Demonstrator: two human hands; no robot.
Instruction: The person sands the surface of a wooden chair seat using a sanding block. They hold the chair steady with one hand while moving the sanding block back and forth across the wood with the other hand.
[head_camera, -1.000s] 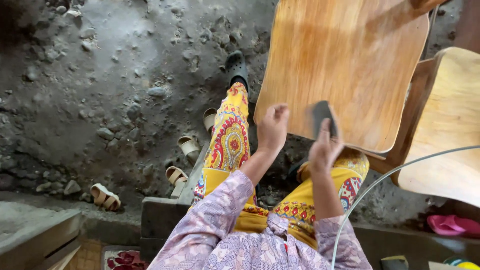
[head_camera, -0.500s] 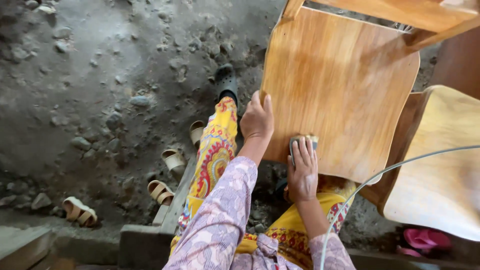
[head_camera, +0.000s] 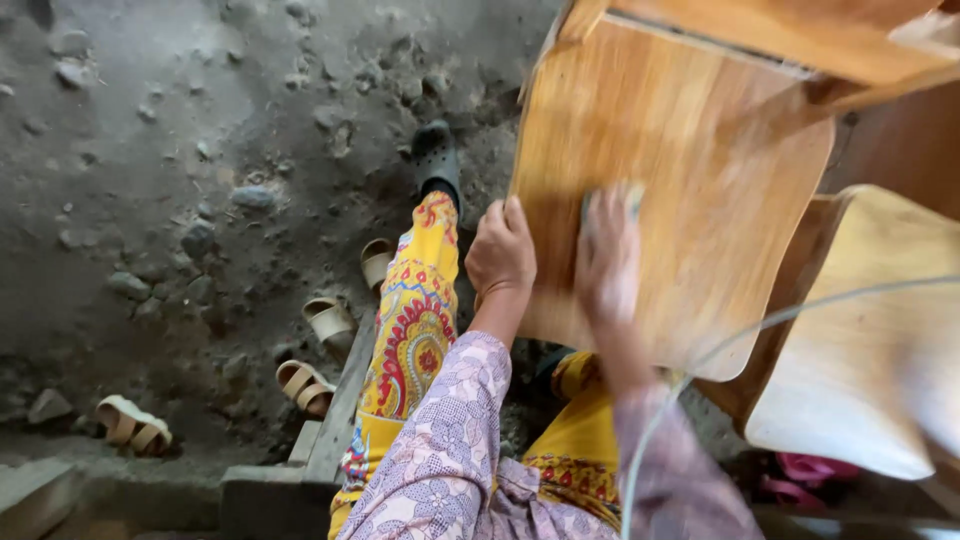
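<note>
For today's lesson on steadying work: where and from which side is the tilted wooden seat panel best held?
Grip the wooden seat panel on its near left edge, coming from the left, where the left hand already sits. The panel leans towards the person, so that thin rim is bare, while the right hand presses on its face.

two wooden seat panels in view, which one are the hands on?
The darker, orange-brown panel at centre: left hand grips its edge, right hand presses on its face. The paler panel at right is untouched.

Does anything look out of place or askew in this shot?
Pale sandals lie scattered singly, unpaired, across the rough stony dirt floor. The right hand on the curved wooden chair seat is motion-blurred; otherwise nothing damaged shows.
</note>
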